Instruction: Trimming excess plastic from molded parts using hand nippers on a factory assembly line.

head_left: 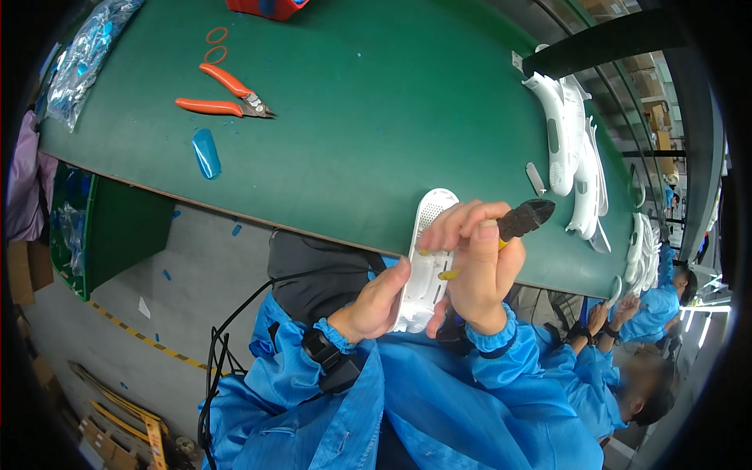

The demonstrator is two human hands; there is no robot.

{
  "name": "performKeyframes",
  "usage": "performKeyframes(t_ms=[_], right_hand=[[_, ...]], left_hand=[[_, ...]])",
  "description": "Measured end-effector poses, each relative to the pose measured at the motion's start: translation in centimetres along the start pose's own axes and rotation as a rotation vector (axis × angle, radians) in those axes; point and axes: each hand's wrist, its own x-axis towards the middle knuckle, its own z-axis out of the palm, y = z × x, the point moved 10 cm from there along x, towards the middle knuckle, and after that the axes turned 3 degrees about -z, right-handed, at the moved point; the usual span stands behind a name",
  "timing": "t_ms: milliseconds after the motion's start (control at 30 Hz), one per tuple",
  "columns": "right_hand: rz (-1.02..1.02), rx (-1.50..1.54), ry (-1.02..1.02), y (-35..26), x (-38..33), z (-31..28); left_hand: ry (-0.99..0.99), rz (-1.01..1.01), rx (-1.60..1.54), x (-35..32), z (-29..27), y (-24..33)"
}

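Observation:
My left hand (374, 304) is closed on the left edge of a white plastic housing (423, 294), tilted upright in front of my body near the table's front edge. The housing has a rounded top with a grid of small holes, and its ribbed inner side shows. In my right hand (484, 274) is a pair of pliers (528, 218) with yellow handles. Their dark jaws point up and right, away from the housing. Some fingers of the right hand lie over the housing's right edge and hide part of it.
Orange-handled cutters (227, 98), a blue plastic piece (207, 154) and two red rubber bands (216, 45) lie on the green table (337, 117). White curved housings (576, 149) are piled at the right. A clear plastic bag (88, 59) lies far left. Co-workers in blue (583, 384) sit to my right.

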Motion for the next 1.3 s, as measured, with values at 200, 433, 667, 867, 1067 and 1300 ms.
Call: performKeyframes(t_ms=[200,433,667,867,1067,1300], right_hand=[[-0.005,0.066,0.027,0.3,-0.2,-0.6],[-0.107,-0.006,-0.004,-0.5,-0.6,0.2],[-0.191,-0.105,-0.115,-1.0,-0.9,1.2],[-0.111,-0.139,-0.068,-0.5,-0.2,1.3],[-0.054,-0.035,0.081,-1.5,-0.2,-1.9],[-0.025,-0.097,0.054,-1.1,-0.7,-1.6]], left_hand=[[-0.006,0.003,-0.009,0.0,-0.1,-0.2],[0.074,0.008,-0.001,-0.1,-0.4,-0.2],[0.136,0.027,0.038,-0.4,-0.9,-0.2],[0.146,0.040,0.042,-0.3,-0.9,-0.1],[0.119,0.055,0.084,-0.3,-0.1,0.3],[0.102,0.065,0.110,-0.3,-0.1,0.3]])
